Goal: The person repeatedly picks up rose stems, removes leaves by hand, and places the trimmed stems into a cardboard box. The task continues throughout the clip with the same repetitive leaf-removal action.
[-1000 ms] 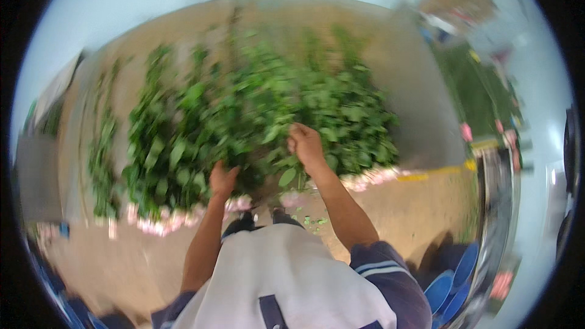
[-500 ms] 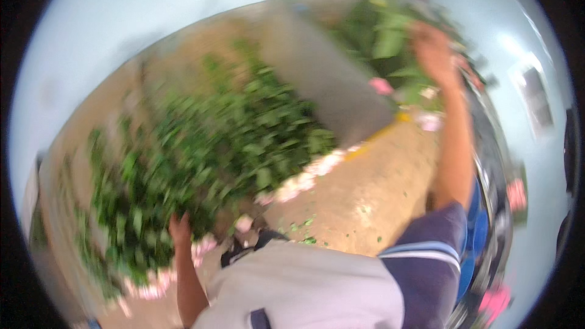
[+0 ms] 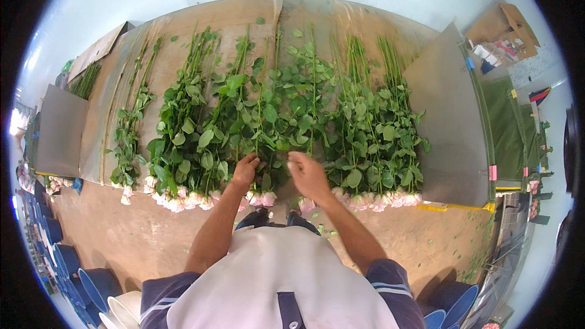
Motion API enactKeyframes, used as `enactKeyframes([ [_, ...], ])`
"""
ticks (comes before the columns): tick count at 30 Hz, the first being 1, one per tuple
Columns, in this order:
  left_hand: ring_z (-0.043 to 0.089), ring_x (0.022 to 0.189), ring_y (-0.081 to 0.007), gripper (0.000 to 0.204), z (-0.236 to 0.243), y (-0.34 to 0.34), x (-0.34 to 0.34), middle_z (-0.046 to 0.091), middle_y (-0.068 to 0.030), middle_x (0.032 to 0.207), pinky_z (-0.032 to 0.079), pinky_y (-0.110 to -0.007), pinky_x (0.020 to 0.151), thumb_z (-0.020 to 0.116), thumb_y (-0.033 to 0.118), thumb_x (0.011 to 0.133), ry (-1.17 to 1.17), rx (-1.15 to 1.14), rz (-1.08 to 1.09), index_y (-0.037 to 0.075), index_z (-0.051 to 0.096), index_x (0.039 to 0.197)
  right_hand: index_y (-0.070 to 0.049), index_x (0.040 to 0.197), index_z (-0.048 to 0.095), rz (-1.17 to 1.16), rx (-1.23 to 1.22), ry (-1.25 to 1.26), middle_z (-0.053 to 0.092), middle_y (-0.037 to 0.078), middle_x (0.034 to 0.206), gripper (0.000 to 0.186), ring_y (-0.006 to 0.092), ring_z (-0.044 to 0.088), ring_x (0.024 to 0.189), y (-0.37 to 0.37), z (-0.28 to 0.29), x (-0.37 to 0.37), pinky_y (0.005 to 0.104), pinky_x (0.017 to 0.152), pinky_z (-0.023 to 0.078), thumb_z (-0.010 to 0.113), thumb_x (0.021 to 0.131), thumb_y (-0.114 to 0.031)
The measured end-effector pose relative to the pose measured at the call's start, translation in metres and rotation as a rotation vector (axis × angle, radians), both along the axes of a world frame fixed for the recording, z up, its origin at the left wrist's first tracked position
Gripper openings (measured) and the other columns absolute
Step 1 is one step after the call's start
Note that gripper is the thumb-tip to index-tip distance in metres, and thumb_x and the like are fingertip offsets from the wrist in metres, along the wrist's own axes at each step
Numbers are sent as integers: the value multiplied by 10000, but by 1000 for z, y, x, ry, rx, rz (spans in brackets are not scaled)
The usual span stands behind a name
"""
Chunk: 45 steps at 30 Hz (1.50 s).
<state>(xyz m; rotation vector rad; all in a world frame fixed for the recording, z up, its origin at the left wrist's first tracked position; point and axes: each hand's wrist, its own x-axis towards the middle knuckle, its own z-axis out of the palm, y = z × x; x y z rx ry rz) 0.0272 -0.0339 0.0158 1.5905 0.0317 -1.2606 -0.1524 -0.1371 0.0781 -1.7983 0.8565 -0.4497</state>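
Pale pink roses (image 3: pixel 264 198) lie in several bunches across the metal-topped table (image 3: pixel 102 122), heads along the near edge, long leafy stems (image 3: pixel 201 103) pointing away. At the middle of the near side, my left hand (image 3: pixel 245 167) is closed on a rose stem among the leaves (image 3: pixel 269 111). Just to its right, my right hand (image 3: pixel 304 173) has its fingers bent at the leaves; whatever is between its fingertips is too small to make out.
Grey boards (image 3: pixel 445 122) stand at both table ends. At right are green-lined racks (image 3: pixel 501 134) and a cardboard box (image 3: pixel 512 21). Blue buckets (image 3: pixel 96 283) line the lower left, more at lower right (image 3: pixel 460 304). Loose leaves litter the brown floor (image 3: pixel 426 237).
Half a second ago my right hand was stretched out to the green rack at right and the view was turned rightward. Now the view faces the table and both hands are close together.
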Motion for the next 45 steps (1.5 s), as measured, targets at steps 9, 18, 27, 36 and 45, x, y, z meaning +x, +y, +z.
enactKeyframes([
  [9, 552, 815, -128, 344, -4, 4, 1, 625, 5, 973, 418, -316, 653, 476, 213, 950, 123, -63, -30, 138, 503, 1284, 26, 1194, 480, -60, -72, 552, 634, 254, 962, 443, 429, 611, 898, 6, -55, 88, 520, 765, 486, 526, 911, -312],
  [18, 549, 887, -135, 273, -11, 7, 3, 603, -3, 1060, 457, -331, 690, 464, 197, 960, 104, -87, 0, 149, 560, 1211, 13, 1150, 527, -76, -83, 659, 655, 220, 937, 411, 420, 620, 889, -2, -45, 94, 489, 778, 497, 631, 828, -220],
  [27, 549, 943, -162, 304, -7, 2, -2, 585, -9, 1124, 489, -333, 671, 507, 212, 946, 9, -36, 28, 121, 554, 1233, 11, 1053, 572, -53, -153, 501, 626, 246, 942, 281, 408, 614, 901, -4, -60, 65, 497, 755, 515, 596, 838, -169],
  [36, 564, 900, -136, 331, 11, 2, -3, 625, -5, 1031, 496, -320, 642, 520, 231, 940, -62, -59, 17, 102, 552, 1243, 51, 950, 589, 17, -196, 576, 626, 255, 932, 247, 419, 613, 876, -3, -50, 76, 501, 750, 507, 579, 759, -106],
  [45, 586, 847, -137, 326, 13, 4, -5, 639, -14, 999, 490, -289, 593, 506, 214, 938, -179, 3, 10, 86, 558, 1233, 60, 986, 578, -37, -171, 452, 610, 280, 944, 256, 443, 592, 851, -4, -35, 72, 510, 751, 481, 538, 799, -111],
])
